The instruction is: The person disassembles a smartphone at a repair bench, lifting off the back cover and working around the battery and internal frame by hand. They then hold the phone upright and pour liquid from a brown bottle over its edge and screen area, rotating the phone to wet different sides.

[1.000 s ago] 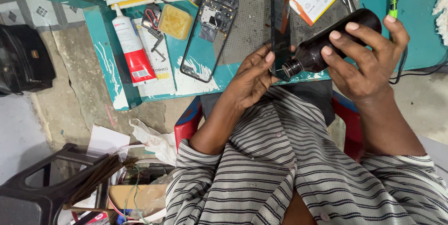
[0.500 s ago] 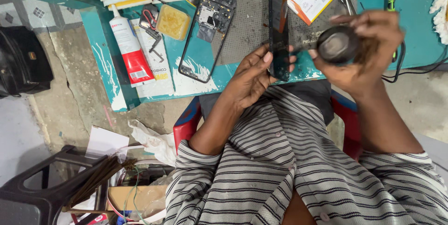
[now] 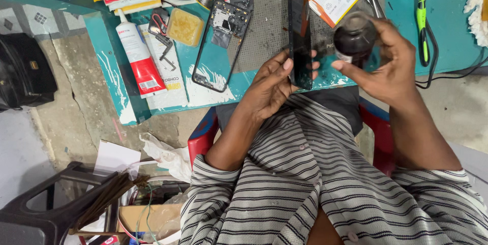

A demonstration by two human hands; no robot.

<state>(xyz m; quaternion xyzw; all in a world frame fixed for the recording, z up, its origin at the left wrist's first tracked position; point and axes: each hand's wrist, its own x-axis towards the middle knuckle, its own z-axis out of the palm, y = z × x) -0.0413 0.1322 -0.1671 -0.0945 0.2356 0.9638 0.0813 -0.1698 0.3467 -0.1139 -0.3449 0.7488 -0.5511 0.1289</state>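
Black phone screen [image 3: 300,34] stands on edge, pinched in the left hand [image 3: 272,85] at the table's [image 3: 109,52] front edge; the right hand [image 3: 389,64] wraps a dark bottle [image 3: 354,39] just beside it.

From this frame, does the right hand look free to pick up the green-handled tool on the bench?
Probably not as things stand: the right hand is wrapped around a dark bottle. The green-handled tool lies uncovered beside it.

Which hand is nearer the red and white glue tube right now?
Left. The left hand, holding the phone screen, sits right of the glue tube; the right hand with the dark bottle is farther right.
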